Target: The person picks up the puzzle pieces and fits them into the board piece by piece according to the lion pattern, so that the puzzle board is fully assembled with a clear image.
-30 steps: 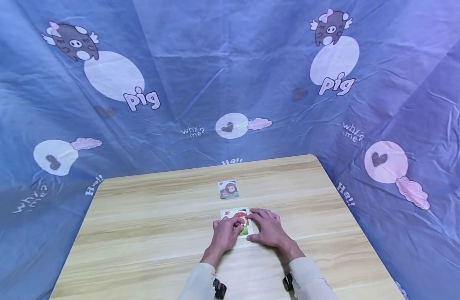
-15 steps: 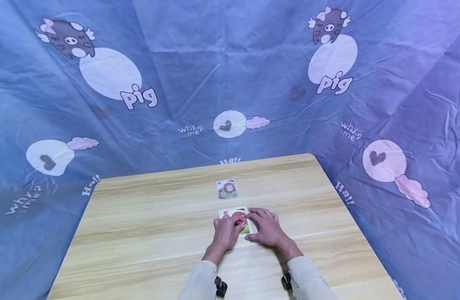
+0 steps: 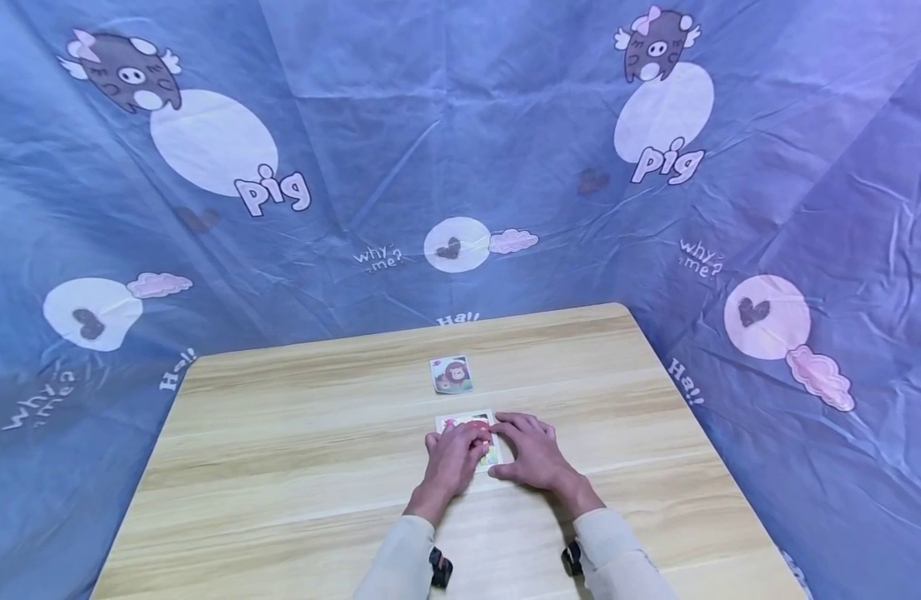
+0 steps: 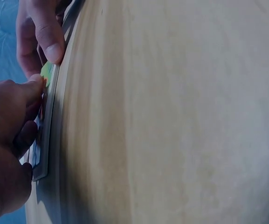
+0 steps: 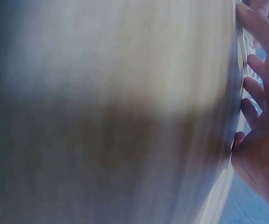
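Observation:
A small white-framed picture puzzle board [image 3: 494, 455] lies flat on the table under both hands, with red, pink and green parts showing. My left hand [image 3: 452, 457] reaches over its picture with bent fingers. In the left wrist view its fingertips pinch a small puzzle piece [image 4: 46, 72], green and orange, raised at the board's surface. Most of that piece is hidden by the fingers. Along the board's right side, my right hand [image 3: 533, 454] holds it between the thumb at the lower corner and the fingers higher up.
Beyond the board lies a small picture card [image 3: 452, 375] with a lion on it. The light wooden table [image 3: 280, 467] has a blue printed cloth [image 3: 370, 167] hanging behind and at both sides. Each wrist wears a dark strap.
Both hands stay at the board with nearly the same grip. The left fingers shift very slightly over the picture. The whole head view drifts a little.

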Available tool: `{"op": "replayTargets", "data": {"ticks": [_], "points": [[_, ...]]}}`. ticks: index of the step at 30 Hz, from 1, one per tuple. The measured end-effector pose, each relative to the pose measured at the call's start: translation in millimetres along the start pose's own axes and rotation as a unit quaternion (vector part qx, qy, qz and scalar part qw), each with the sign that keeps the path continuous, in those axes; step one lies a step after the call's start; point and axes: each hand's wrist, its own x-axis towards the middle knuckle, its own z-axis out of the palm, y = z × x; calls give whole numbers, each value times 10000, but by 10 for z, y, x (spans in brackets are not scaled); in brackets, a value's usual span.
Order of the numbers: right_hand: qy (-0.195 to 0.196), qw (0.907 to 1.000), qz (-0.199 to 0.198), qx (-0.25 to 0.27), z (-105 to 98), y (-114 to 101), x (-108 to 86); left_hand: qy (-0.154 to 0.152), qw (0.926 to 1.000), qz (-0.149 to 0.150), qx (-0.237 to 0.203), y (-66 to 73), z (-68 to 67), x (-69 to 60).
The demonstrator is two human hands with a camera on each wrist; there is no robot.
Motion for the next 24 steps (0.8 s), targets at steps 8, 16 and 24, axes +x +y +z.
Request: {"op": "replayTargets", "data": {"ticks": [8, 16, 24], "points": [[-1, 10000, -1, -37, -7, 8, 17, 267, 9996, 72, 111, -82, -76, -58], [49, 10000, 29, -29, -25, 10, 15, -14, 9974, 301, 658, -68, -81, -92], [-40, 10000, 37, -31, -2, -4, 20, 47, 9948, 239, 986, -14, -56, -97]]}}
